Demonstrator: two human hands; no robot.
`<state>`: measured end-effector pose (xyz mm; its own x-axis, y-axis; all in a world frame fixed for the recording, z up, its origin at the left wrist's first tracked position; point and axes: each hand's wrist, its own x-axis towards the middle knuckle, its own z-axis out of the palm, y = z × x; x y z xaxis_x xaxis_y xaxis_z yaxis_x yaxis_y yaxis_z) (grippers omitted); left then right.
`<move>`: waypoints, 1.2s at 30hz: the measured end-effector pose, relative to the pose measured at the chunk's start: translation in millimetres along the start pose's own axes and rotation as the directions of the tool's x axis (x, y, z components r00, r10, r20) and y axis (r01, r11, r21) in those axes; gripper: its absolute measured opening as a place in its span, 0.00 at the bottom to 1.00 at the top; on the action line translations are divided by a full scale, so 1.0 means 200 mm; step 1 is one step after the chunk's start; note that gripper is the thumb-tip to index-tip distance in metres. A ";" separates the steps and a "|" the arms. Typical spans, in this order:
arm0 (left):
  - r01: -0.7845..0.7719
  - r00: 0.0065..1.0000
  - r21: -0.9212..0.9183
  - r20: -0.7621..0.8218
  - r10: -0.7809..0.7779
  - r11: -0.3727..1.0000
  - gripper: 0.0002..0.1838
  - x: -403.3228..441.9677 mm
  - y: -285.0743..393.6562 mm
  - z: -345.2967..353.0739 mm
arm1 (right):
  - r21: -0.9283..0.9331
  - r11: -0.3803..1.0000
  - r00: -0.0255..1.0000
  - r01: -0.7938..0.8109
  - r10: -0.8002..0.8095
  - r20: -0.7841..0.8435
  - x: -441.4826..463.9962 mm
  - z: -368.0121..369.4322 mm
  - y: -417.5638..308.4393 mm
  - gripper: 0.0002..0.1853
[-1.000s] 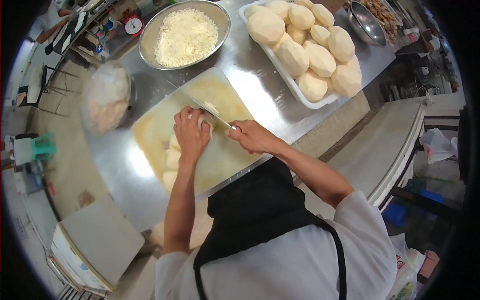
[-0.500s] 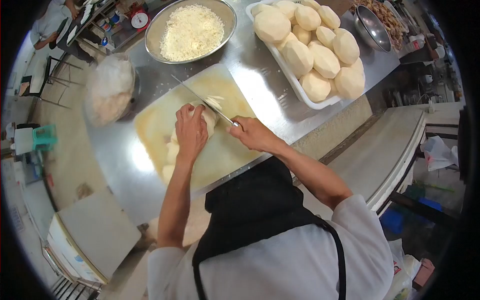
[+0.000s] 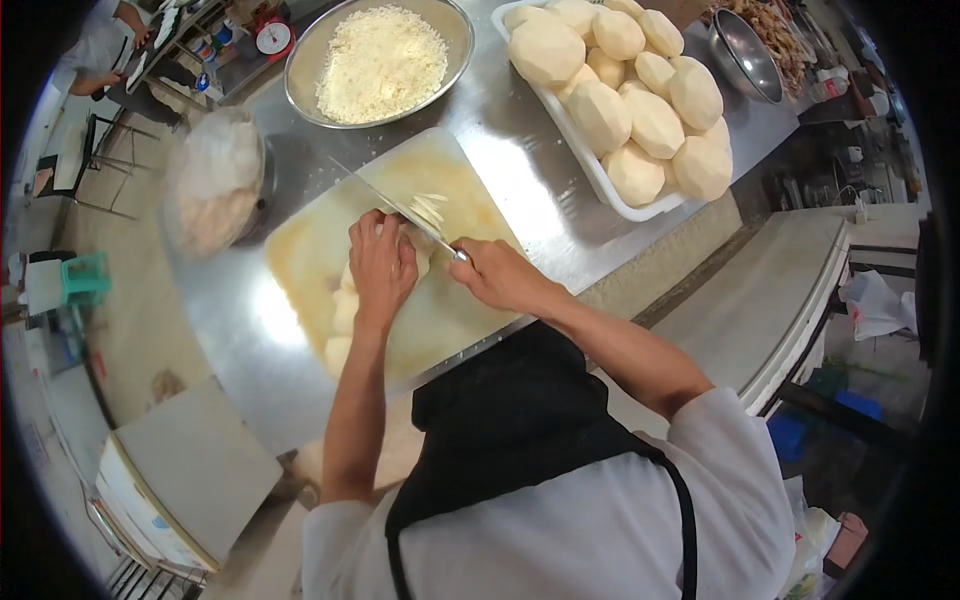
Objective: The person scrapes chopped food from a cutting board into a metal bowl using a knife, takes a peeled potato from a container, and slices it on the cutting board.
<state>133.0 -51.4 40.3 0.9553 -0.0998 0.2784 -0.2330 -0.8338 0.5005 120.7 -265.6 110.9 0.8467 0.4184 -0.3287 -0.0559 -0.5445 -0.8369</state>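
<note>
My right hand (image 3: 502,274) is closed round the handle of a kitchen knife (image 3: 397,206), whose long blade points up and to the left. Under the closed, curled fingers of my left hand (image 3: 380,262) lies a pale peeled root vegetable (image 3: 420,255), pressed on the yellowed cutting board (image 3: 470,220). The blade rests against that vegetable, right beside my left fingertips. On the blade's far side is a small pile of thin pale strips (image 3: 428,207). More pale pieces (image 3: 342,318) of vegetable lie along my left wrist, partly hidden by it.
A metal bowl (image 3: 290,85) of finely chopped pale bits stands beyond the board. At right is a white tray (image 3: 612,195) heaped with peeled root vegetables. A plastic-covered container (image 3: 215,185) sits at left. An empty metal bowl (image 3: 748,60) is farther right. Another person (image 3: 95,60) stands far left.
The knife and my right hand have shifted slightly left and down. A few more strips lie beyond the blade. My left hand has barely moved.
</note>
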 end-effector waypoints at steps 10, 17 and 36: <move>0.004 1.000 -0.052 -0.021 -0.005 0.999 0.20 0.01 -0.01 0.00 | -0.031 1.000 0.999 -0.005 0.006 0.041 0.07 -0.01 0.02 0.22; 0.049 0.999 -0.074 0.007 -0.049 0.996 0.23 0.00 0.00 -0.01 | -0.085 0.996 0.999 0.006 -0.001 0.054 0.04 0.00 -0.01 0.24; 0.071 0.996 -0.166 -0.046 -0.079 0.984 0.16 0.02 0.01 -0.03 | -0.055 0.996 0.998 0.064 -0.065 -0.012 -0.04 -0.13 0.06 0.27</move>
<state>134.9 -49.1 47.3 0.9613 -0.0081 0.2753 -0.1918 -0.7370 0.6481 126.2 -293.6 115.3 0.8547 0.4444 -0.2683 0.0278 -0.5554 -0.8311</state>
